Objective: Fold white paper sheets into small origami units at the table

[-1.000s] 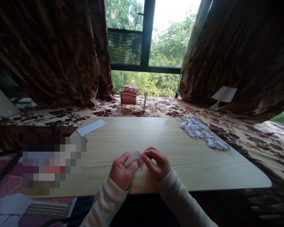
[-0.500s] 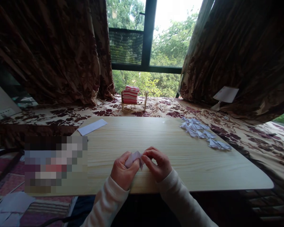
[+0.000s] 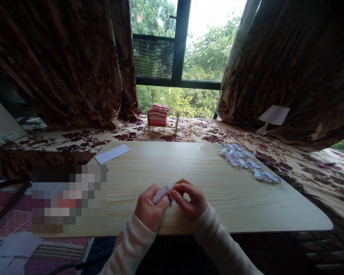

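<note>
Between my two hands is a small piece of folded white paper (image 3: pixel 161 194), just above the front part of the table. My left hand (image 3: pixel 149 208) is closed around it, thumb on top. At the paper's right end, the thumb and forefinger of my right hand (image 3: pixel 191 200) pinch its edge. The fingers cover much of the paper, so its full shape is hidden. Several folded white paper pieces (image 3: pixel 237 156) with pointed tips lie in a group at the table's right side. A flat white paper strip (image 3: pixel 112 154) rests at the far left corner.
The pale wooden table (image 3: pixel 160 164) stands against a ledge with flowered cloth (image 3: pixel 126 133). On the ledge are a small rack holding folded striped cloths (image 3: pixel 158 115) and a white lamp (image 3: pixel 274 115). Paper sheets (image 3: pixel 15 250) lie low at the left. A blurred patch covers the table's left end.
The paper in my hands has turned slightly, and less of its right end shows below my fingers. Both hands keep nearly the same place and grip.
</note>
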Motion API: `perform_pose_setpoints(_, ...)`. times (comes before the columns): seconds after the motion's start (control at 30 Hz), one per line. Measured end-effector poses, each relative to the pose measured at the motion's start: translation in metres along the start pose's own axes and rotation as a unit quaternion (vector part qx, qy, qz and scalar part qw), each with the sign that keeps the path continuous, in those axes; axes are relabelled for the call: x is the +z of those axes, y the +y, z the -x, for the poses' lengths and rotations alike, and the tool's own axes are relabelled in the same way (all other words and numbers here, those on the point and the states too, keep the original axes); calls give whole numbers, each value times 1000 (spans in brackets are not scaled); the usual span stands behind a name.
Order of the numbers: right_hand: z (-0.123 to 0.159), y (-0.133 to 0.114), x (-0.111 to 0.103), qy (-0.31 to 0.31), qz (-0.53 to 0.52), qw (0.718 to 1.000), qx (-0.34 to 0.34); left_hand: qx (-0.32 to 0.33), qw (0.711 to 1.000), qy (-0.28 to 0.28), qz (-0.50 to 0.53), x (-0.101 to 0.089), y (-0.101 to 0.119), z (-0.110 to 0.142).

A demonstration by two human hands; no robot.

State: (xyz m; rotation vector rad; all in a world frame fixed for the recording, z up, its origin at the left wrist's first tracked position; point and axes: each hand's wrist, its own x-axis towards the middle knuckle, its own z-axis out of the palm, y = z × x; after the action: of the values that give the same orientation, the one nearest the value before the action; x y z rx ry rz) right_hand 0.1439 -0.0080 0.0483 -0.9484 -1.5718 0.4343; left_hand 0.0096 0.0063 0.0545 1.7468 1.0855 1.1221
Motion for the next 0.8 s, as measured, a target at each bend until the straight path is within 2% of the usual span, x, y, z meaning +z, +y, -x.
perform_pose_setpoints(0.47,2,2,3,-24,18,999,25,10,1000,10,-26,1,-6,0)
perform_pose_setpoints(0.8,2,-3,3,-35,16,999,12,2,999,-10,-47,-2,3,1)
